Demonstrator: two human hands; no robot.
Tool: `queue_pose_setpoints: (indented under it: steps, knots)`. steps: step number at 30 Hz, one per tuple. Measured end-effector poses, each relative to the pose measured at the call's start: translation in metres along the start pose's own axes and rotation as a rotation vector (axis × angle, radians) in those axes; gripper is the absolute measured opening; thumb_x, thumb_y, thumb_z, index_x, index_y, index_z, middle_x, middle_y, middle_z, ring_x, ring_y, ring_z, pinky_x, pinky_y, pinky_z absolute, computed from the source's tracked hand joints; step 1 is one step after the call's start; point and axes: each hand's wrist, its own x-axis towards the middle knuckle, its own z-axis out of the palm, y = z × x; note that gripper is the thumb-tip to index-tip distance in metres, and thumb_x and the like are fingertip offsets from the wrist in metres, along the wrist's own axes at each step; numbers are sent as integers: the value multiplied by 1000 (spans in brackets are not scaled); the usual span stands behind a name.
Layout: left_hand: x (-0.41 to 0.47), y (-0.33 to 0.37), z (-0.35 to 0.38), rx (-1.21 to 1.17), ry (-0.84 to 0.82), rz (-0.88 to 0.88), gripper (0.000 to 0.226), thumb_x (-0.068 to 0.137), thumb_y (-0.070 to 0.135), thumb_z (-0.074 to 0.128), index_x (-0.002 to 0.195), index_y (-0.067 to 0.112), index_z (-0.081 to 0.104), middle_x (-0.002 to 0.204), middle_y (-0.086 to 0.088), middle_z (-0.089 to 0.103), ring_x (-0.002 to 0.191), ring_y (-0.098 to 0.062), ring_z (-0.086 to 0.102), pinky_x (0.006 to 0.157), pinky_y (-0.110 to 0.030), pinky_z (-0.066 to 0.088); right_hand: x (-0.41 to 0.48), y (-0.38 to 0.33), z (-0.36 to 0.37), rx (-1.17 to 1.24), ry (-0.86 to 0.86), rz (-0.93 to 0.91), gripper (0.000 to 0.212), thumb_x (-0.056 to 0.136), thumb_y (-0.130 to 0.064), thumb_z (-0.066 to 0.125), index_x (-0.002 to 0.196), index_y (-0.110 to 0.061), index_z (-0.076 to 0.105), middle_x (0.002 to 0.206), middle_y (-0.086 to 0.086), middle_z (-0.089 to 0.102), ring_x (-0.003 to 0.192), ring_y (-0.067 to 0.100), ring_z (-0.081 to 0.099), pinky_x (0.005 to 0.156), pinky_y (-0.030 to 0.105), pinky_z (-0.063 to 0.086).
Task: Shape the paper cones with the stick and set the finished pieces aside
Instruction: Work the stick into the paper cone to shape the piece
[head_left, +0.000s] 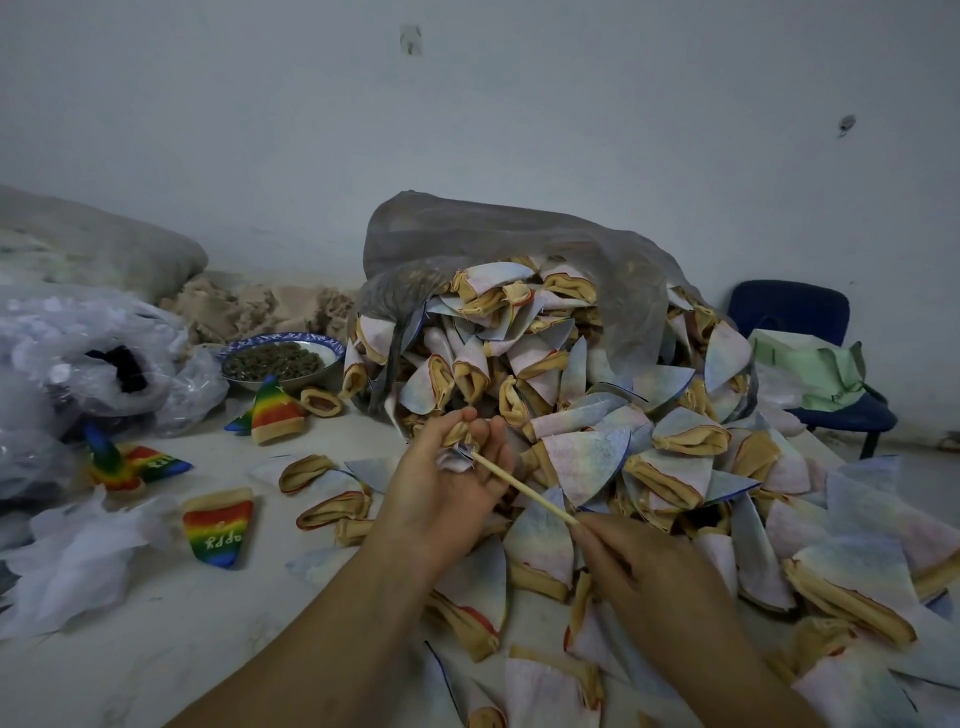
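My left hand (447, 488) is closed around a crumpled pale cone piece (460, 447) with a tan rim, held above the table. My right hand (639, 566) grips the near end of a thin wooden stick (524, 488), whose far tip pokes into the held cone. A big heap of unshaped pale cones (597, 415) with tan rims spills from a grey plastic bag (493, 234) toward me. Finished rainbow-coloured cones lie to the left: one (221, 527) with lettering near me, one (272, 408) by the bowl, one (124, 465) farther left.
A patterned bowl (283, 358) of dark bits stands at the back left. Clear plastic bags (88, 358) and white scraps (67, 566) crowd the left side. A blue chair (810, 364) with a green bag (810, 371) stands at the right by the wall.
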Motion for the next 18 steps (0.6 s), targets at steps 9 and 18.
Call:
queue_pose_setpoints:
  steps: [9, 18]
  knots:
    - [-1, -8, 0, 113, 17, 12, 19, 83, 29, 63, 72, 14, 59, 57, 2, 48, 62, -12, 57, 72, -31, 51, 0, -2, -1, -36, -30, -54, 28, 95, -38, 45, 108, -28, 68, 96, -7, 70, 86, 12, 63, 73, 33, 49]
    - [-4, -15, 1, 148, -36, 6, 23, 84, 29, 62, 66, 15, 64, 48, 4, 42, 56, -11, 53, 72, -31, 50, -2, -4, -1, -18, 23, -92, 26, 94, -38, 47, 100, -26, 70, 87, -7, 71, 77, 11, 64, 66, 35, 52]
